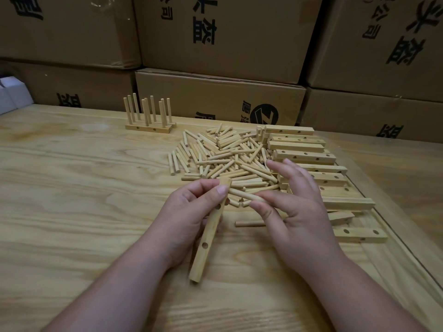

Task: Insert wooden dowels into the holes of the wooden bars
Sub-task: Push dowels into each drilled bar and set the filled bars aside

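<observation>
Head view: a drilled wooden bar (pixel 208 232) was held in the grip of the left hand (pixel 191 212), tilted, its near end low over the table (pixel 72 188). A single dowel (pixel 242 194) was pinched in the right hand (pixel 297 212), its tip brought against the bar's upper end. Just beyond both grips a heap of loose dowels (pixel 220 154) was spread, with stacked bars (pixel 309 161) to its right. Farther left, finished bars with upright dowels (pixel 148 116) were stood before cardboard boxes (pixel 220 97).

wooden table (pixel 72 188) | dowel pile (pixel 223 161) centre | drilled bars (pixel 304 155) right | finished dowelled bars (pixel 149 127) far left
</observation>
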Motion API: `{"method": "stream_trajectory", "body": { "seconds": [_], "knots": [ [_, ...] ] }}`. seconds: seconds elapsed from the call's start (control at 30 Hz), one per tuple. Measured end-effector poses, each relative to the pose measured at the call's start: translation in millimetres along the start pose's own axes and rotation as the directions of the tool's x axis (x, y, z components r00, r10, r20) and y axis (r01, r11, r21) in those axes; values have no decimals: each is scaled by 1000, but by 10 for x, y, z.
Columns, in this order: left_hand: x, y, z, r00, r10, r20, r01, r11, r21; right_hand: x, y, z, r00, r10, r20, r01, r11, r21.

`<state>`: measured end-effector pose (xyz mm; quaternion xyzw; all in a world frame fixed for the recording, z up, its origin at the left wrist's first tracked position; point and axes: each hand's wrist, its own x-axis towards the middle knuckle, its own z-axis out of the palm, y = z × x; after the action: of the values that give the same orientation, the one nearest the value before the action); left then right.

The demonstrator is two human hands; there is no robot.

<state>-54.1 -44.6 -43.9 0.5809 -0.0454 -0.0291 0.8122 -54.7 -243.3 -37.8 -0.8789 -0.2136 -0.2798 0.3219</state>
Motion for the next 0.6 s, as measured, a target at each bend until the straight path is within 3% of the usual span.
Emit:
{"method": "stream_trajectory", "body": {
  "seconds": [0.27,0.37,0.47,0.6],
  "knots": [
    [21,-53,-24,997,24,-69,-13,989,147,14,31,27,1000,-8,15,8,1000,8],
    [12,-78,-1,995,59,-78,-44,984,174,19,16,56,997,40,-67,-40,999,3],
    [9,-80,12,1000,-1,-28,6,984,176,17,5,75,981,61,-186,-59,998,13],
    [46,-60,8,996,-44,-82,55,989,137,6,-13,54,973,117,-199,-112,993,35]
  ]
}}
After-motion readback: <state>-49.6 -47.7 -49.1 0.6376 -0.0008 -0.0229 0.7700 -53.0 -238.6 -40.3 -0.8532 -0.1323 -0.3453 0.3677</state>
